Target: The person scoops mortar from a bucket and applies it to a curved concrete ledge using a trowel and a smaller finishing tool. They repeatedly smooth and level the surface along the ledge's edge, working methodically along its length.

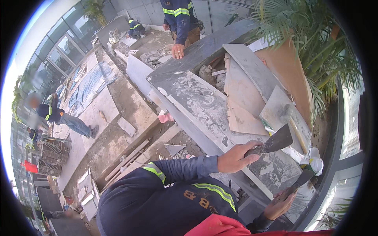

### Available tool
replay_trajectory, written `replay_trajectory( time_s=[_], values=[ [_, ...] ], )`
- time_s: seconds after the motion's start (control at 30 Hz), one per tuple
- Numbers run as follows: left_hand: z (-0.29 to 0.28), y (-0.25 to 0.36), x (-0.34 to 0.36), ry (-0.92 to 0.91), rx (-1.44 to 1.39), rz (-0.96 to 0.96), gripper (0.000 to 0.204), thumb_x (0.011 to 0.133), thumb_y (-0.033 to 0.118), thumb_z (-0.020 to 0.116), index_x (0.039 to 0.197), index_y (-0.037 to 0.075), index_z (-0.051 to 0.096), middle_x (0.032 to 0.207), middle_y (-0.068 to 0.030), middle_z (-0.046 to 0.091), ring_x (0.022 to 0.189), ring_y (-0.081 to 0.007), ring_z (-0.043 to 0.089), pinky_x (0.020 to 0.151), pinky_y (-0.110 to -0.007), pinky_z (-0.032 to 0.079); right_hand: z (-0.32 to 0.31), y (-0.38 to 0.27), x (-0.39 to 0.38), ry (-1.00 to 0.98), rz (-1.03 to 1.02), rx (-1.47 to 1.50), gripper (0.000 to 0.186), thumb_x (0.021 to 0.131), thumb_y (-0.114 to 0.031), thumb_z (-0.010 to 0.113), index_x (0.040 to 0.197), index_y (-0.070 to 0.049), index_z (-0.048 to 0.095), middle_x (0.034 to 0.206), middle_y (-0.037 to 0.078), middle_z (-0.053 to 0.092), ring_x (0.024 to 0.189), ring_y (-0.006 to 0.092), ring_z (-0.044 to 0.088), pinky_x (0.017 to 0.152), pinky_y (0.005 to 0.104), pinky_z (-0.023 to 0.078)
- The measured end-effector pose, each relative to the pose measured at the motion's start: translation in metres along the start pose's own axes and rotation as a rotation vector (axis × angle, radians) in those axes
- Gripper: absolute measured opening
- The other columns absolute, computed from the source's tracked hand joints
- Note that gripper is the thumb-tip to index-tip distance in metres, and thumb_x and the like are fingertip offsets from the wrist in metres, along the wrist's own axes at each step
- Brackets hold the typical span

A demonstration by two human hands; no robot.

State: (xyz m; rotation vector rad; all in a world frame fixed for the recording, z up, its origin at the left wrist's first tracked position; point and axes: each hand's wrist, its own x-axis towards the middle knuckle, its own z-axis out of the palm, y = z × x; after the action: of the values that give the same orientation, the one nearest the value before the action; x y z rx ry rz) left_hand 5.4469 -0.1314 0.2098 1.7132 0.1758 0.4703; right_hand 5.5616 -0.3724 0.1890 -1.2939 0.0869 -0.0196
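My left hand [237, 158] is closed around the handle of a broad-bladed putty knife [278, 140], held above the grey stone ledge [199, 106]. Whitish dried residue marks the ledge top. Lower down and to the right, my right hand [280, 205] grips a second scraper [300, 181], a dark flat blade. Just beyond the blades lie a grey board [275, 106], a tool with a pale wooden handle [298, 137] and a white plastic bag [315, 161]. The two blades are apart from each other.
Brown sheets [242, 100] and a long grey slab [252, 72] lean across the planter beside a palm [315, 51]. A co-worker's hand [178, 51] rests on the ledge's far side. Another person [55, 112] stands left, near a blue tarp [92, 84]. Rubble [173, 149] lies below.
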Motion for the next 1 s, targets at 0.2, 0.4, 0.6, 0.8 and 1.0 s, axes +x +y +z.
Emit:
replay_trajectory(
  time_s=[0.2, 0.4, 0.6, 0.8, 1.0],
  values=[
    [-0.106, 0.01, -0.062, 0.273, 0.16, -0.015, 0.051, 0.104, 0.019, 0.051, 0.151, 0.002, 0.041, 0.108, -0.0248, 0.065, 0.098, -0.0361, 0.065, 0.087, -0.039, 0.049, 0.225, -0.012, -0.053, -0.832, -0.039, -0.095, 0.052, 0.107, -0.02, 0.04, 0.153, 0.003, 0.036, 0.076, 0.001, 0.05, 0.062, 0.0063, 0.044, 0.047, 0.0199, 0.033],
    [-0.194, 0.025, -0.084, 0.528, 0.214, -0.069, 0.05, 0.105, 0.022, 0.05, 0.15, 0.002, 0.043, 0.11, -0.0267, 0.067, 0.099, -0.0392, 0.066, 0.088, -0.039, 0.051, 0.286, 0.028, -0.126, -1.125, -0.335, -0.294, 0.05, 0.104, -0.014, 0.043, 0.15, 0.004, 0.041, 0.078, 0.0, 0.053, 0.06, 0.0041, 0.042, 0.05, 0.0222, 0.034],
    [-0.16, 0.02, -0.102, 0.536, 0.26, 0.023, 0.051, 0.104, 0.023, 0.051, 0.149, 0.002, 0.044, 0.093, -0.0284, 0.064, 0.08, -0.0397, 0.065, 0.077, -0.041, 0.051, 0.281, 0.011, -0.15, -1.157, -0.18, -0.258, 0.05, 0.105, -0.019, 0.044, 0.151, 0.001, 0.043, 0.09, 0.004, 0.057, 0.056, 0.0036, 0.04, 0.047, 0.0211, 0.032],
    [-0.084, 0.024, -0.143, 0.555, 0.371, -0.021, 0.051, 0.103, 0.024, 0.052, 0.15, 0.004, 0.044, 0.091, -0.0286, 0.064, 0.077, -0.0415, 0.063, 0.072, -0.045, 0.049, 0.224, 0.025, -0.131, -1.13, -0.031, -0.206, 0.052, 0.107, -0.029, 0.041, 0.151, 0.001, 0.041, 0.097, 0.007, 0.059, 0.058, 0.0058, 0.046, 0.044, 0.0221, 0.032],
    [-0.043, 0.055, -0.219, 0.755, 0.444, -0.216, 0.051, 0.103, 0.026, 0.053, 0.149, 0.006, 0.046, 0.091, -0.0283, 0.065, 0.082, -0.0414, 0.066, 0.075, -0.044, 0.05, 0.171, 0.029, -0.184, -1.384, 0.003, -0.302, 0.05, 0.107, -0.031, 0.042, 0.148, -0.001, 0.047, 0.093, 0.007, 0.062, 0.053, 0.0066, 0.045, 0.042, 0.0241, 0.03]
  ],
)
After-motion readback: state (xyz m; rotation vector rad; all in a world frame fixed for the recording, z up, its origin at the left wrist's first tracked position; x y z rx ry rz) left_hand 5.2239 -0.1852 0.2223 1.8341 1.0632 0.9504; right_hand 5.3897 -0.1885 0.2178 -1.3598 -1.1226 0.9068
